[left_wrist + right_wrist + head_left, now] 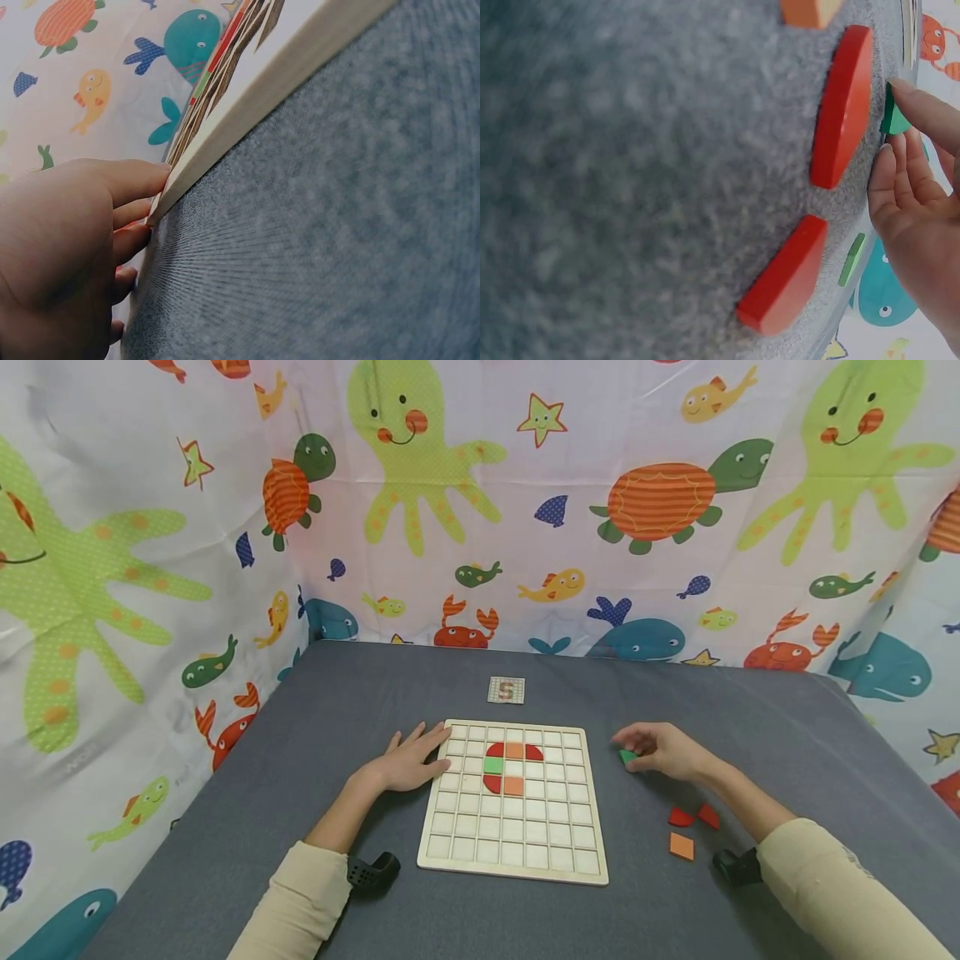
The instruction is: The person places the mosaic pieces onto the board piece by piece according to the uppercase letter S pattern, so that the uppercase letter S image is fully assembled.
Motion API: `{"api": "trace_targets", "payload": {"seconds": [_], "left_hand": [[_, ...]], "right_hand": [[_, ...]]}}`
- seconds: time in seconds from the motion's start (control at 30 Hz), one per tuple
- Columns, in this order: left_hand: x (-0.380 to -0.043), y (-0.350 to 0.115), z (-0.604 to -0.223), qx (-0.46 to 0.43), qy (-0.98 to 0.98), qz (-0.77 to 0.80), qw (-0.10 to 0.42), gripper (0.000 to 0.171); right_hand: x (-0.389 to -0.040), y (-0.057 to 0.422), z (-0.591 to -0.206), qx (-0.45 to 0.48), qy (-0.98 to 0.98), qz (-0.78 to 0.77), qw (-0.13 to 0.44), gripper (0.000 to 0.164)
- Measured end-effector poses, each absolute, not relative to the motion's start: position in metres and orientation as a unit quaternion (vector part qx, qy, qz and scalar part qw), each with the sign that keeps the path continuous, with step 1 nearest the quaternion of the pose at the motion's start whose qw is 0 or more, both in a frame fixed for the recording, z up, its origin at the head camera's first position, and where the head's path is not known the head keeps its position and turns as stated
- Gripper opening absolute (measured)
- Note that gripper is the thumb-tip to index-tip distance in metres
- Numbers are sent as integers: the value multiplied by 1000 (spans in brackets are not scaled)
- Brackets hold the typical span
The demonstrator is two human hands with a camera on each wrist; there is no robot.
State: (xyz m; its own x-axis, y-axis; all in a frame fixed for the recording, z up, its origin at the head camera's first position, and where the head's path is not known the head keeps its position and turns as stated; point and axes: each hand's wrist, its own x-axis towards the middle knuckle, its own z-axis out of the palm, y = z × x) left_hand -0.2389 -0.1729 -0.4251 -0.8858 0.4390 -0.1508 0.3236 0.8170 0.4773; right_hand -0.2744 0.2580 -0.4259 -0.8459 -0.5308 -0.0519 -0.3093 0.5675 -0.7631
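white cloth printed with green octopuses, orange-shelled turtles, red crabs and blue whales hangs behind and beside a table covered in dark grey fabric (300, 893). near the middle of it lies a square, pale wooden grid board (517, 875), turned slightly askew. beyond its far edge i see a small square card (506, 690) marked with a reddish s-shaped pattern.

the person, in cream sleeves (847, 881), rests the left hand (408, 763) at the board's left side, its fingers extended and apart, touching the wooden edge. the right hand (663, 752), off to the right of the board, pinches a small green flat piece (628, 757) between thumb and fingers; whether that piece touches the fabric i cannot tell.

six pieces sit in the grid: in one row, a red rounded piece (495, 749), an orange square tile (515, 750) and another red rounded one; below the leftmost, a green square tile (492, 765); below that, a third red rounded piece with a second orange tile just to its right.

nearer the person than the right hand, two loose red flat pieces (681, 817) lie near each other, with a loose orange square piece (682, 846) just beside them. dark wrist-worn devices (372, 872) show at both cuffs.
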Motion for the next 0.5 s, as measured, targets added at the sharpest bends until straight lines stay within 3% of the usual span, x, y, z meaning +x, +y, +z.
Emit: {"api": "trace_targets", "payload": {"seconds": [0.5], "left_hand": [[-240, -174, -426, 206, 943, 227, 130, 62]], "right_hand": [[-272, 259, -422, -149, 895, -404, 120, 35]]}}
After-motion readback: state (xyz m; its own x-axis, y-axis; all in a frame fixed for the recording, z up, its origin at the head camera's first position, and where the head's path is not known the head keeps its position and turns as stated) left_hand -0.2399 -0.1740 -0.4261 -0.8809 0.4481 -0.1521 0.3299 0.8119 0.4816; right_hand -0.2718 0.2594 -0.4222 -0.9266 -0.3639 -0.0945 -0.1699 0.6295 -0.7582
